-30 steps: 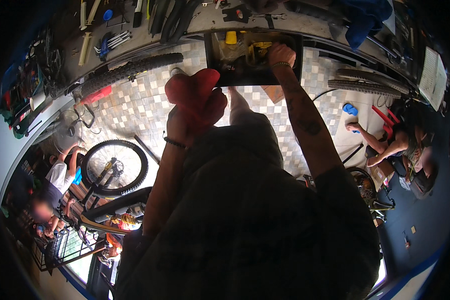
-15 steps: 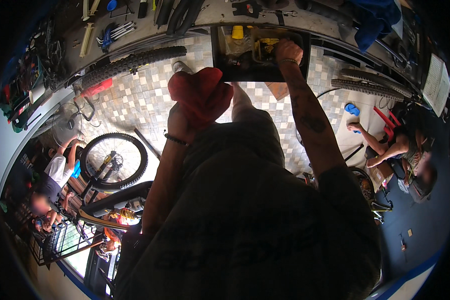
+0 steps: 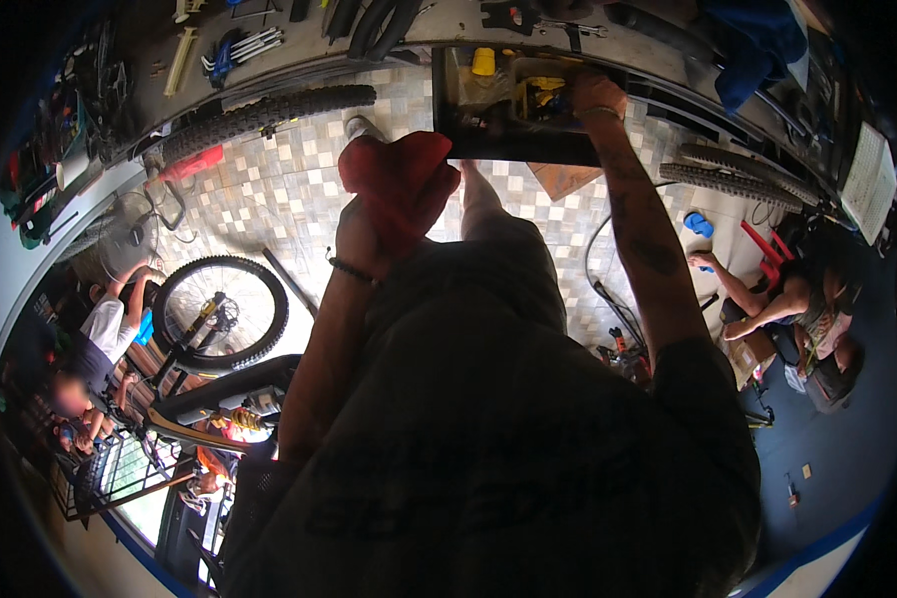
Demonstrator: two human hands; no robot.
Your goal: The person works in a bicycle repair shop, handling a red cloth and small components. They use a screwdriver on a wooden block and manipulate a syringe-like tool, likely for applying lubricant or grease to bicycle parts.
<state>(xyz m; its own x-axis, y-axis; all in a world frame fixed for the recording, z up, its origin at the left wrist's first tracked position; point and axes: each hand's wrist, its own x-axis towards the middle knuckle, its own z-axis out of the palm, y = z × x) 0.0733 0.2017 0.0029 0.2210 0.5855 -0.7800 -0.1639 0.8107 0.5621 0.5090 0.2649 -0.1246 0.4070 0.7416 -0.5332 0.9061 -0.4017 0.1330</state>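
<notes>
My left hand (image 3: 362, 231) is closed on a crumpled red cloth (image 3: 394, 169), held in front of my body just below an open black drawer (image 3: 513, 148) under the bench. Reaching to the drawer’s right side, my right hand (image 3: 600, 97) has curled fingers beside an inner tray holding small yellow items (image 3: 540, 90); whatever those fingers grip is hidden. A yellow cup-like piece (image 3: 483, 62) sits at the back left of the drawer.
A workbench (image 3: 329, 30) carries tools. Loose tires (image 3: 249, 118) lie left and right beneath it. A bike wheel (image 3: 219, 314) is at lower left. A fan (image 3: 120, 244), a seated co-worker (image 3: 797, 299) at right, another person (image 3: 105, 329) at left, and blue sandals (image 3: 698, 224) surround me.
My right hand has moved rightward along the drawer, away from the yellow items. My left hand still holds the red cloth. The whole view has shifted slightly.
</notes>
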